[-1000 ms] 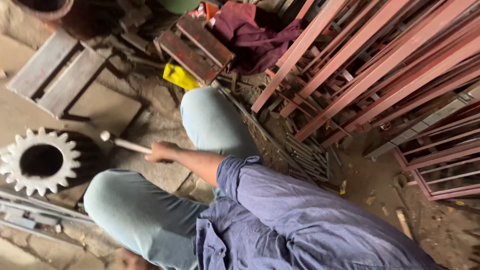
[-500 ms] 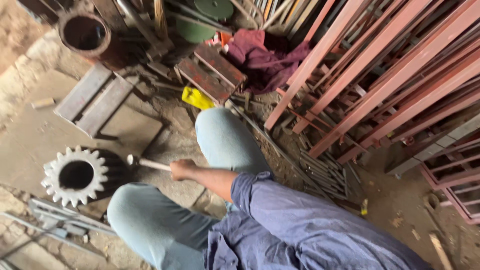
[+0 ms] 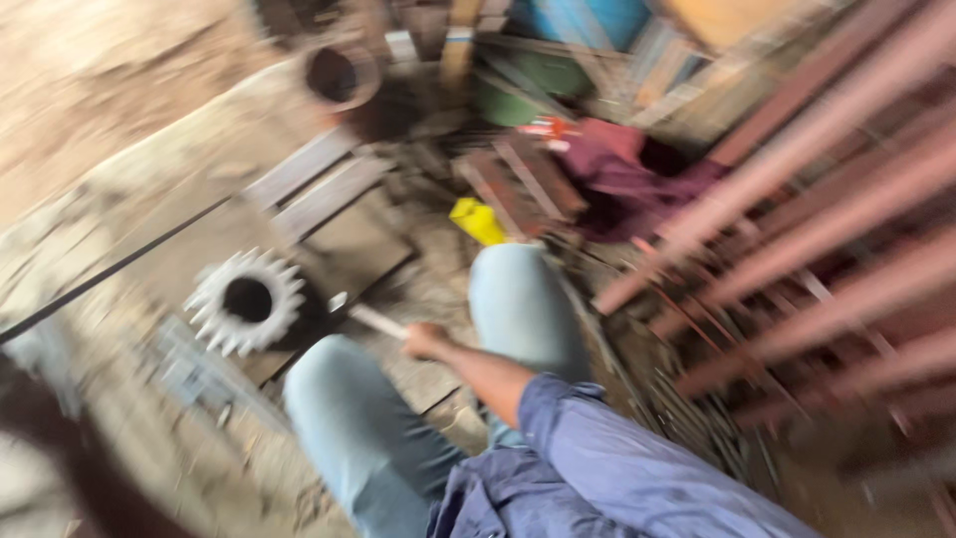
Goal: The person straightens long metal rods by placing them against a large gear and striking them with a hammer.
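Note:
The frame is blurred by motion. My right hand (image 3: 426, 341) reaches out between my two jean-clad knees and grips a thin pale rod-like tool (image 3: 370, 319). The tool's far tip lies close beside a large grey toothed gear wheel (image 3: 213, 321) with a dark round bore, which lies on the dusty ground. I cannot tell if the tip touches the gear. My blue sleeve (image 3: 558, 408) covers the arm up to the elbow. My left hand is out of sight.
Long reddish metal bars (image 3: 817, 229) lean at the right. A yellow object (image 3: 478, 221) and a dark red cloth (image 3: 617, 174) lie beyond my knee. Flat metal plates (image 3: 319, 184) and a rusty ring (image 3: 339, 75) sit behind the gear. A dark cable (image 3: 110, 271) crosses the left.
The view has swung and blurred, so everything sits further right and lower. My right hand still holds the tool near the gear, in much the same pose.

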